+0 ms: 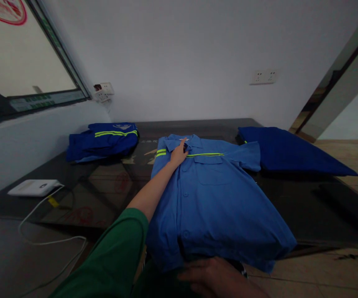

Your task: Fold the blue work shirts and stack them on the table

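A blue short-sleeved work shirt [214, 194] lies front up on the dark table, its lower part hanging toward me. It has a collar, a buttoned placket, a chest pocket and yellow-green stripes. My left hand [178, 155] reaches from a green sleeve to the shirt's collar opening, thumb and index finger closing on the fabric there. Low in the view, my right hand [218, 276] is just below the shirt's hem, dim and partly cut off, its fingers stretched to the left. Whether it touches the hem I cannot tell.
Folded dark blue clothing [104, 142] with yellow-green stripes sits at the table's back left. More dark blue fabric [287, 151] lies at the right. A white device [34, 187] with a white cable [42, 243] rests at the left edge. A wall [179, 62] stands behind the table [300, 207].
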Available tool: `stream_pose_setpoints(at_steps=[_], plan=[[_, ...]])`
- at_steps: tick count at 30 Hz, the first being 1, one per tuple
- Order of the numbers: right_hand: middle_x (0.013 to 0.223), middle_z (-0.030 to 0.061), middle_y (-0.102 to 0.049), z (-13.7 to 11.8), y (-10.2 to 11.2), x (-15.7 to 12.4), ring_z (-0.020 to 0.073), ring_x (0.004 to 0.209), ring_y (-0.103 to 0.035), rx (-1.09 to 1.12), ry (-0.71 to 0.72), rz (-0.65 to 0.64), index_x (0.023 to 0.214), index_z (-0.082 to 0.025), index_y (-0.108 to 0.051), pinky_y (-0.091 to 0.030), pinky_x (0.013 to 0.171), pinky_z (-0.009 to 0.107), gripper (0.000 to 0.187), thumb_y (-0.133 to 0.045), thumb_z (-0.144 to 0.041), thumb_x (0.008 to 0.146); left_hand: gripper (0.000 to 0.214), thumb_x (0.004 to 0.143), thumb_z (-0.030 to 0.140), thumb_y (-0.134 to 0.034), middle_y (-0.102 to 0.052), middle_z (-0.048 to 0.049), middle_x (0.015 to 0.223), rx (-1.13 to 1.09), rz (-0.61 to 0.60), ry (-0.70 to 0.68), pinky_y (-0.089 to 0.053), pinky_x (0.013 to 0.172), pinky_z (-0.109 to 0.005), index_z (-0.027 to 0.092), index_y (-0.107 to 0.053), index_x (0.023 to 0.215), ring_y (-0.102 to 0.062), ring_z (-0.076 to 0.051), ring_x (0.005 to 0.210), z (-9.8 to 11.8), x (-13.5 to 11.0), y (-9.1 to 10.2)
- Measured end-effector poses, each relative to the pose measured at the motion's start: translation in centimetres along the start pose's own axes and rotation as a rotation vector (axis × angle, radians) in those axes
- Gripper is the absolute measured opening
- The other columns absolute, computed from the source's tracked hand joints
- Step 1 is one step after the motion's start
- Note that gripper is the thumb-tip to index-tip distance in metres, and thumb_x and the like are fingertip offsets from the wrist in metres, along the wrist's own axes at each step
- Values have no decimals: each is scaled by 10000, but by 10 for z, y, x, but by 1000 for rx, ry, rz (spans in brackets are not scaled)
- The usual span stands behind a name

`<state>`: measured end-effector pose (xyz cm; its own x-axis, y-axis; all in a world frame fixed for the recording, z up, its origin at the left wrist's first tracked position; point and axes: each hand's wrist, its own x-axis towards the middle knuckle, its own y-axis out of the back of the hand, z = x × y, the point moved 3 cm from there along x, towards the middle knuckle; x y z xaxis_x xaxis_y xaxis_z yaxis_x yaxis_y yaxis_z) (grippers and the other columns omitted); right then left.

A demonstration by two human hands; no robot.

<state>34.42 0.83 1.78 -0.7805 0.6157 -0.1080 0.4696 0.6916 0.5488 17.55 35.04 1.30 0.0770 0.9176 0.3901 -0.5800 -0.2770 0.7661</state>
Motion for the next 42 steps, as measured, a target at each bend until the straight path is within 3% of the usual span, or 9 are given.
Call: stream_pose_setpoints(at_steps=[2, 6, 9, 13, 18, 24, 32, 37, 42], plan=[[1091, -16, -731, -20, 37, -1, 193, 995, -679, -46, 44, -135, 1178, -325, -682, -497, 874, 278, 362, -598, -158, 869, 672, 853, 223, -588, -684, -105, 1050, 79, -72, -96, -476, 858, -348, 220, -328, 1473, -645, -253, 975, 5, -2, 1], [880, 16, -740, -23, 134, 55, 149, 792, -678, -180, 73, 237, 1036, -193, -722, -493, 744, 258, 235, -546, -148, 886, 557, 889, 267, -545, -692, -85, 997, 103, -152, -276, -454, 895, -345, 225, -405, 1427, -641, -241, 980, 12, -5, 7], [944, 46, -716, 17, 195, 131, 152, 866, -664, -253, -1, 551, 1097, -142, -670, -490, 829, 291, 290, -590, -91, 823, 428, 916, 213, -464, -696, -62, 931, -45, -179, -338, -472, 825, -283, 198, -475, 1344, -658, -196, 868, 8, -4, 16], [1134, 138, -666, 84, 240, 217, 216, 1029, -642, -274, -254, 739, 1238, -104, -568, -481, 896, 335, 507, -713, -154, 754, 309, 897, 126, -410, -667, -50, 838, -194, 92, -245, -489, 784, -276, 152, -546, 1173, -636, -166, 752, -22, 7, 43], [1221, 143, -636, 112, 240, 270, 235, 1104, -616, -280, -296, 730, 1331, -123, -487, -464, 923, 323, 678, -763, -224, 720, 407, 808, 23, -404, -633, -97, 1030, -127, 362, -78, -501, 879, -321, 139, -544, 1172, -623, -171, 891, -86, 25, 73], [1150, 107, -680, 105, 243, 296, 241, 1086, -621, -358, -293, 761, 1196, -175, -612, -452, 908, 312, 423, -691, -233, 784, 561, 769, 4, -440, -557, -129, 1327, 189, 104, 31, -380, 1078, -391, 138, -509, 1309, -497, -228, 1244, -138, 54, 64], [868, 62, -697, 112, 257, 285, 191, 891, -638, 248, -296, 809, 803, -159, -652, -484, 819, 280, 201, -459, -166, 859, 348, 928, 202, -411, -634, -100, 1186, 294, -100, 83, -441, 988, -385, 217, -617, 1208, -561, -239, 1139, -154, 82, 43], [646, 9, -601, 128, 238, 260, 135, 585, -582, 597, -436, 641, 825, -168, -547, -541, 643, 306, 136, -430, -160, 894, 334, 918, 220, -440, -562, -113, 1252, 407, -140, 63, -430, 982, -437, 233, -599, 1211, -489, -275, 1194, -152, 89, 39], [1018, 75, -657, 125, 226, 243, 160, 754, -643, 680, -361, 525, 1107, -203, -512, -577, 640, 331, 349, -671, -253, 801, 250, 915, 240, -463, -593, -109, 1188, 463, -151, 73, -432, 963, -414, 196, -602, 1118, -507, -268, 1144, -152, 95, 36]])
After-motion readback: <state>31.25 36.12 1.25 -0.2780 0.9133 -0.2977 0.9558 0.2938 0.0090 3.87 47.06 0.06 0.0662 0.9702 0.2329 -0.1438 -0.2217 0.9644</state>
